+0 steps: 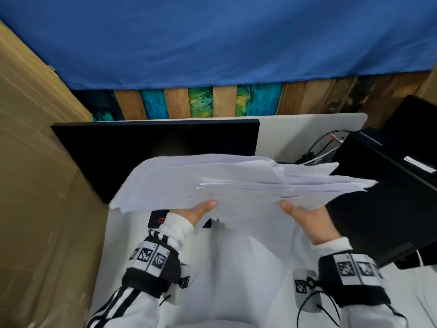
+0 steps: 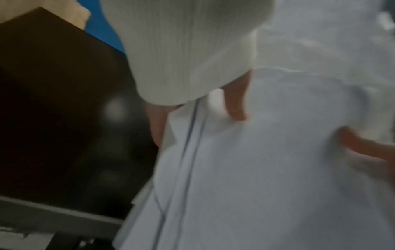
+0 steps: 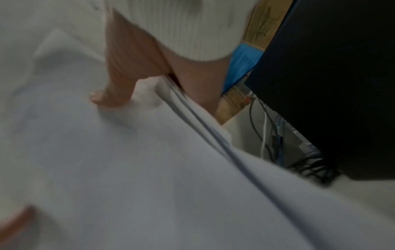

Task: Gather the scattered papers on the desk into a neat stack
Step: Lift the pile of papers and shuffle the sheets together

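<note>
A thick, uneven bundle of white papers (image 1: 236,183) is held up above the white desk (image 1: 307,131), its sheets fanned out toward the right. My left hand (image 1: 196,214) grips the bundle's near left edge, thumb on top. My right hand (image 1: 307,221) grips the near right edge the same way. In the left wrist view the papers (image 2: 256,169) fill the frame, with my left thumb (image 2: 237,108) pressed on the top sheet. In the right wrist view my right thumb (image 3: 113,94) presses on the papers (image 3: 128,169). The fingers beneath are hidden.
A black monitor (image 1: 153,147) stands behind the papers at left. A black computer case (image 1: 390,185) sits at right, with cables (image 1: 324,143) behind it. Cardboard (image 1: 35,162) walls off the left side. A blue cloth (image 1: 212,39) hangs at the back.
</note>
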A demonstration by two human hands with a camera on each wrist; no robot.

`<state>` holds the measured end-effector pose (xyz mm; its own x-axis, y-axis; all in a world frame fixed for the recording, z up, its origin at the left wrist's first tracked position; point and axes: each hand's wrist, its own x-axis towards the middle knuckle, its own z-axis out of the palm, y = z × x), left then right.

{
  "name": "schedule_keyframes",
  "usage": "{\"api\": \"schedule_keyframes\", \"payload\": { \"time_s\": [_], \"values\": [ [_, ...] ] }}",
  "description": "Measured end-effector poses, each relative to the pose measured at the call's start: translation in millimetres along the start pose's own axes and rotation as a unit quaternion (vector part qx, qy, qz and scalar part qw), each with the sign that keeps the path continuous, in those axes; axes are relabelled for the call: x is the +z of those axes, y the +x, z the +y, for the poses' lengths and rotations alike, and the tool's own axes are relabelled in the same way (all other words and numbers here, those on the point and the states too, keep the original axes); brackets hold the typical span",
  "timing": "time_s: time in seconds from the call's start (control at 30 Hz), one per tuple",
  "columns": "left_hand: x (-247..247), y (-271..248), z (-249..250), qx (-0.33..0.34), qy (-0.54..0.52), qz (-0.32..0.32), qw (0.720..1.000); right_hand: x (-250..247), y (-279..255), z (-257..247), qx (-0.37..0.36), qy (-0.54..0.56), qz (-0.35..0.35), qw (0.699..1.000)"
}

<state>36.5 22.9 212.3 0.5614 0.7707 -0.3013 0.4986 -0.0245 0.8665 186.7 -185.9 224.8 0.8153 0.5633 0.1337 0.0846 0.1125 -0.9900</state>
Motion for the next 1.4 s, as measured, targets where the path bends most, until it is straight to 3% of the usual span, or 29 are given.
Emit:
{"api": "schedule_keyframes", "payload": {
  "time_s": [0.1, 0.17, 0.3, 0.37, 0.47, 0.53, 0.83, 0.97, 1.1, 1.2, 1.4],
  "values": [
    [20.3, -11.5, -11.0, 0.028, -0.081, 0.079, 0.993, 2.7, 2.2, 48.6, 0.119, -0.085, -0.006, 0.989],
    [20.4, -11.5, -15.8, 0.007, -0.146, 0.118, 0.982, -4.8, 2.4, 94.3, 0.223, -0.156, -0.035, 0.962],
    [4.3, 13.0, -31.5, -0.004, -0.176, 0.156, 0.972, -23.1, -21.6, 177.1, 0.407, -0.371, -0.018, 0.835],
    [-3.0, 17.4, -32.2, -0.003, -0.179, 0.171, 0.969, -20.6, -37.8, 195.0, 0.418, -0.416, -0.008, 0.808],
    [-12.2, 22.3, -34.1, 0.004, -0.183, 0.195, 0.964, -9.8, -48.5, 201.9, 0.401, -0.369, 0.074, 0.835],
    [-13.7, 25.9, -38.7, -0.006, -0.185, 0.202, 0.962, -7.7, -49.9, 201.5, 0.418, -0.368, 0.111, 0.823],
    [-11.8, 36.9, -43.9, -0.002, -0.200, 0.197, 0.960, 8.0, -37.7, 205.7, 0.427, -0.508, -0.016, 0.748],
    [-10.2, 43.5, -43.0, -0.012, -0.187, 0.198, 0.962, 7.6, -40.1, 214.0, 0.425, -0.450, -0.021, 0.785],
    [-10.9, 53.0, -39.7, -0.019, -0.183, 0.236, 0.954, -7.6, -20.4, 184.1, 0.385, -0.329, 0.106, 0.856],
    [-14.1, 61.3, -36.7, -0.021, -0.167, 0.253, 0.953, -22.1, 7.8, 140.3, 0.265, -0.329, 0.177, 0.889],
    [-12.9, 69.5, -39.9, -0.023, -0.092, 0.264, 0.960, -19.7, 24.3, 62.3, 0.025, -0.338, 0.182, 0.923]
  ]
}}
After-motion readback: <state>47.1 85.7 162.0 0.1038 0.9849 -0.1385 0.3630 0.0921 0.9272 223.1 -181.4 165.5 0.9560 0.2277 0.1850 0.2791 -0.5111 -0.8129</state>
